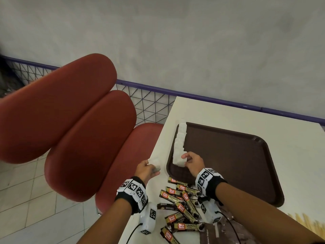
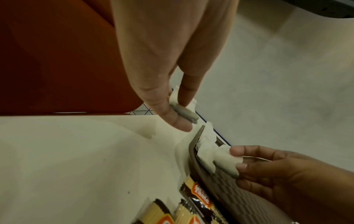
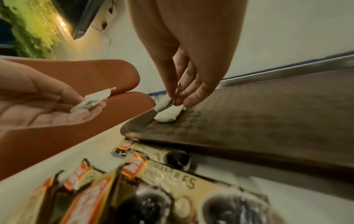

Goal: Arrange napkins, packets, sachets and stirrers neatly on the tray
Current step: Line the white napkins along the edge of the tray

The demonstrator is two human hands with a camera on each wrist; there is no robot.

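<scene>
A brown tray [image 1: 246, 155] lies on the white table. A row of small white sachets [image 1: 180, 138] runs along its left edge. My right hand [image 1: 190, 160] pinches a white sachet [image 1: 179, 162] at the near end of that row, low over the tray floor [image 3: 249, 113]; the right wrist view shows that sachet [image 3: 162, 103] against another lying sachet [image 3: 168, 115]. My left hand [image 1: 146, 167] hovers left of the tray and holds a few white sachets [image 1: 154, 163] between thumb and fingers [image 2: 184, 112]. Coffee granule packets [image 1: 182, 205] lie scattered in front of the tray.
A red padded chair [image 1: 70, 129] stands left of the table, close to my left hand. A dark brown packet [image 1: 216, 233] and pale wooden stirrers [image 1: 302, 221] lie at the table's near right. A purple rail with mesh [image 1: 151, 103] runs behind.
</scene>
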